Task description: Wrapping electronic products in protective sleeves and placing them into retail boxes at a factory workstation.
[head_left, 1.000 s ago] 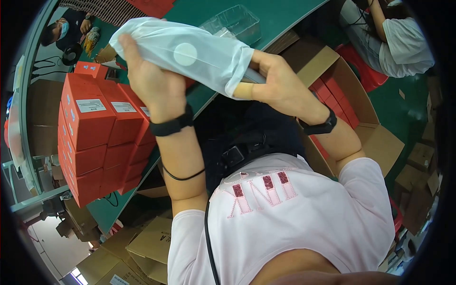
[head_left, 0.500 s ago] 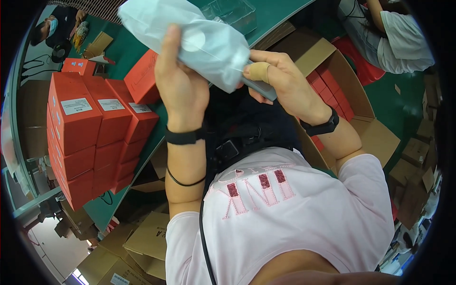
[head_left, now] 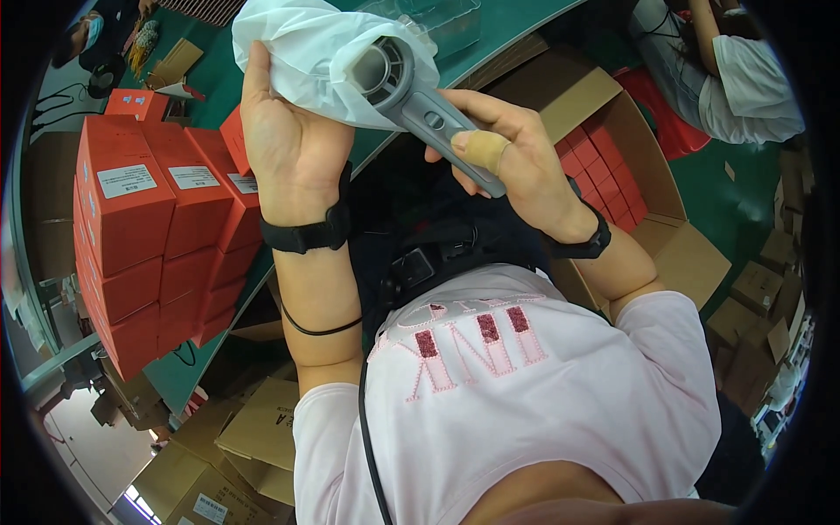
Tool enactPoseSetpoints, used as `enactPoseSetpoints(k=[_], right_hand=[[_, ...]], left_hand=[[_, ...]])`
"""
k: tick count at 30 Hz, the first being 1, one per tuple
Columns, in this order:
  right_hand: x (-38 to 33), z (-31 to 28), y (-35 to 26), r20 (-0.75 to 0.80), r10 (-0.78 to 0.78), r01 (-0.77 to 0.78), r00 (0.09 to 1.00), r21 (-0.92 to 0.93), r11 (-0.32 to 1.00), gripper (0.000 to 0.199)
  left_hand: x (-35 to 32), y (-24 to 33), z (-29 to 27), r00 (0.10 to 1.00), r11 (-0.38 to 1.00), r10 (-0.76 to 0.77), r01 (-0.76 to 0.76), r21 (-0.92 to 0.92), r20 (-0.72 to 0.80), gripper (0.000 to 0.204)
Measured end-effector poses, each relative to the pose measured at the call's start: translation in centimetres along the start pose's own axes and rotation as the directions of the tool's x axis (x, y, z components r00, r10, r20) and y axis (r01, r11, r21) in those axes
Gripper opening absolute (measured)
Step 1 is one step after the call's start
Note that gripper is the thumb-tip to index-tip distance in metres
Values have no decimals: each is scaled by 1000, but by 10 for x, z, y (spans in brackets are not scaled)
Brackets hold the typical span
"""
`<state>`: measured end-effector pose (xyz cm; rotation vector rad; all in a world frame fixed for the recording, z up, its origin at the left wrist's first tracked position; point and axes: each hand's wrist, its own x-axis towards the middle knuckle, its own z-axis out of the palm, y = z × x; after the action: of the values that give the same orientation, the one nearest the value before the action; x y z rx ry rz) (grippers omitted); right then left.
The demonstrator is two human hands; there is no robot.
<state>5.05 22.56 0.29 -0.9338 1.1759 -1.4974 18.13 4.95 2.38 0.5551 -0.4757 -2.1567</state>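
Observation:
My right hand [head_left: 529, 166], a tan wrap on its thumb, grips the handle of a grey handheld fan [head_left: 430, 118]. The fan's round, spoked head lies at the mouth of a thin white plastic bag [head_left: 302, 57], partly inside it. My left hand [head_left: 293, 149] holds the bag from below, palm up, its thumb on the near-left side. Most of the left fingers are hidden under the bag. Beyond the bag, a clear plastic tray [head_left: 451, 22] rests on the green table [head_left: 516, 26].
Stacked red boxes [head_left: 131, 223] with white labels stand at left. To my right is an open carton [head_left: 643, 114] filled with small red boxes [head_left: 604, 171]. Brown cartons [head_left: 254, 437] sit at lower left. Another person [head_left: 744, 83] is at upper right, beside a red stool [head_left: 665, 122].
The fan's head, covered by the bag before, now shows at the bag's mouth. My left hand and the bag have shifted left, and the bag is more crumpled.

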Motion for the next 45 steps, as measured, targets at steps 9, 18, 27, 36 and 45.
enactPoseSetpoints(k=[9,18,27,36,45], right_hand=[[-1,0,-4,-12,17,-17,1000,14,1000,53],[1,0,0,-18,1,-1,1000,43,999,56],[5,-2,8,-102,-298,264,949,-258,930,54],[26,-14,-2,-395,-432,310,811,-337,889,63],[20,-15,8,-265,-637,497,724,-440,748,89]], left_hand=[[-1,9,-5,916,949,-168,250,-190,364,45],[-7,2,16,997,1000,-8,10,-25,75,44],[-12,-24,25,941,875,263,-326,359,212,39],[-41,-97,20,943,863,176,-286,416,283,62],[-40,-93,42,965,971,-20,-44,237,262,46]])
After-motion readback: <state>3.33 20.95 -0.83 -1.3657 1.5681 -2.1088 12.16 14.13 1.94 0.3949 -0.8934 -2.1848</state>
